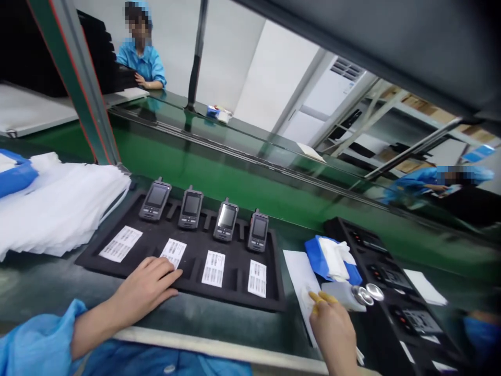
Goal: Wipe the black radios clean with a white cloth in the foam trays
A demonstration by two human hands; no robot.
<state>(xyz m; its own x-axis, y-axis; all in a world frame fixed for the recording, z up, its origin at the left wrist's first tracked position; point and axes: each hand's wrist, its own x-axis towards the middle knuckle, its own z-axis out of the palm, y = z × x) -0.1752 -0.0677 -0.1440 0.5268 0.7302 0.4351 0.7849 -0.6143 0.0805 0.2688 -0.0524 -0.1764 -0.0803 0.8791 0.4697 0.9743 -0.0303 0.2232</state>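
My left hand (146,284) lies over the front edge of a black foam tray (156,269), fingers stretched out and empty, its fingertips on a white barcode label (174,253). Several dark handheld radios (191,209) with small screens and stub antennas stand along the tray's back row, each with a barcode label in front. To the right, my right hand (334,331) wears yellow finger cots (323,297). Its fingers are drawn together over a white sheet (296,277); what they pinch, if anything, is hidden. Just beyond lies a whitish bottle (340,295) with a metal top (364,294).
A white bag stack (58,203) fills the left side. Behind the bottle sits a blue pack of white wipes (332,258). Another black tray (376,271) holds devices at right. A green ledge (235,172) and posts stand behind; two co-workers in blue are farther off.
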